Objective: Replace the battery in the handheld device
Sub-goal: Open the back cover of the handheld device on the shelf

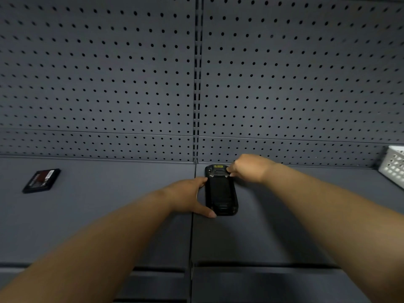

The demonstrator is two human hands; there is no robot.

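Observation:
A black handheld device (220,193) lies back side up on the grey shelf (98,215), close to the pegboard wall, with a yellow label at its far end. My left hand (188,196) holds its left edge, thumb at the near corner and fingers at the far part. My right hand (247,168) rests at the device's far right corner, fingertips pinching there. A flat black battery (41,180) with a red and white label lies apart on the shelf, far to the left.
A grey pegboard wall (131,84) rises right behind the shelf. A white perforated basket (393,165) stands at the right edge. The shelf's front edge (262,264) runs below my forearms, with a seam between two shelf panels near the device.

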